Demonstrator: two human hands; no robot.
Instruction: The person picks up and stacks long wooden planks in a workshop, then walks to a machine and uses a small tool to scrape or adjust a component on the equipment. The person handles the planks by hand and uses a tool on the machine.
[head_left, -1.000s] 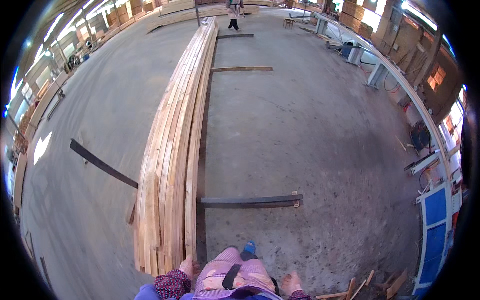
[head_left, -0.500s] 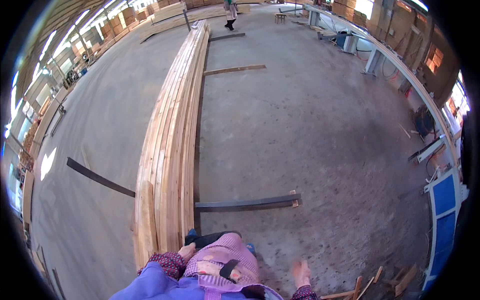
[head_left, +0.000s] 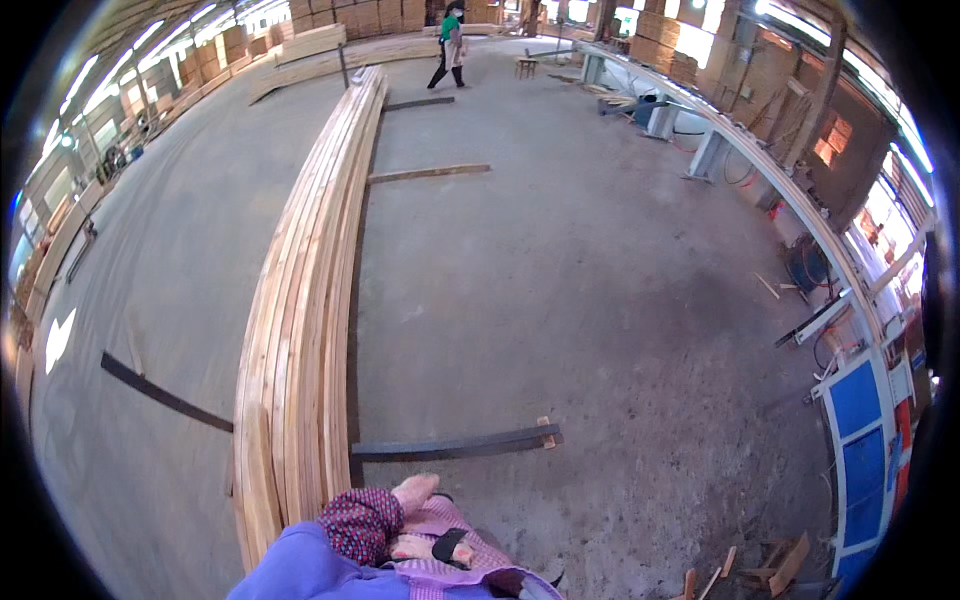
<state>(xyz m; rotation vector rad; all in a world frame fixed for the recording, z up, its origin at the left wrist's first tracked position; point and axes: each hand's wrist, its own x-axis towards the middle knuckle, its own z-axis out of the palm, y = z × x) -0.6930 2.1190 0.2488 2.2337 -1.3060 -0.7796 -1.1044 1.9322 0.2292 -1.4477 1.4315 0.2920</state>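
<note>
My left hand (head_left: 416, 491), below a dark dotted cuff, is in front of my body over the pink checked apron (head_left: 440, 512). Its fingers look loose and slightly curled, with nothing visible in them. Just to the left lies a long stack of pale timber boards (head_left: 305, 300), running away across the floor; the hand appears apart from it. A shorter board (head_left: 259, 480) rests on the stack's near end. My right hand is out of view.
Dark bars (head_left: 460, 443) and a wooden strip (head_left: 430, 173) extend from beneath the stack across the concrete floor. A long machine rail with blue panels (head_left: 862, 490) curves along the right. Wood scraps (head_left: 780, 565) lie lower right. A person in green (head_left: 449, 45) is far ahead.
My left hand has swung forward and right across the apron. My right hand has left the view. The view has tilted up and turned right; the far person now shows more fully.
</note>
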